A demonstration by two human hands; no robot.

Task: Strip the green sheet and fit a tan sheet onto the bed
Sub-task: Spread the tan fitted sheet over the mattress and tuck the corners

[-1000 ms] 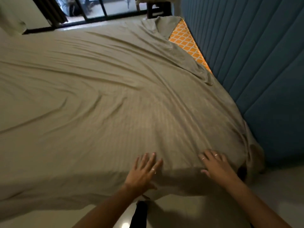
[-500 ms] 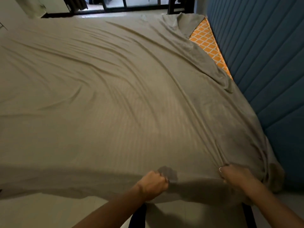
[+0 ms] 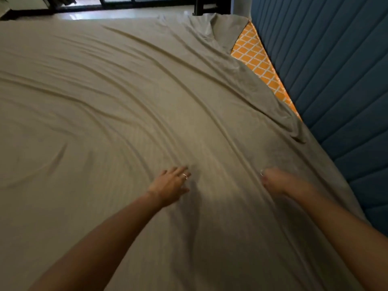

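Note:
The tan sheet [image 3: 126, 101] lies spread over the whole bed, with long wrinkles curving toward my hands. My left hand [image 3: 171, 184] rests flat on it, fingers stretched forward and a ring showing. My right hand [image 3: 273, 181] is blurred, its fingers curled on the sheet where a long fold ends. At the far right corner the sheet is folded back, baring a strip of orange lattice-patterned mattress [image 3: 256, 57]. No green sheet is in view.
A blue padded headboard [image 3: 325, 80] runs along the right side of the bed. Beyond the far edge lie pale floor [image 3: 105, 15], a black window frame [image 3: 117, 1] and dark furniture legs [image 3: 199, 5].
Both hands were gripping the sheet at the near edge; they have since moved forward onto the bed. My left hand has opened flat, and the view has shifted over the mattress.

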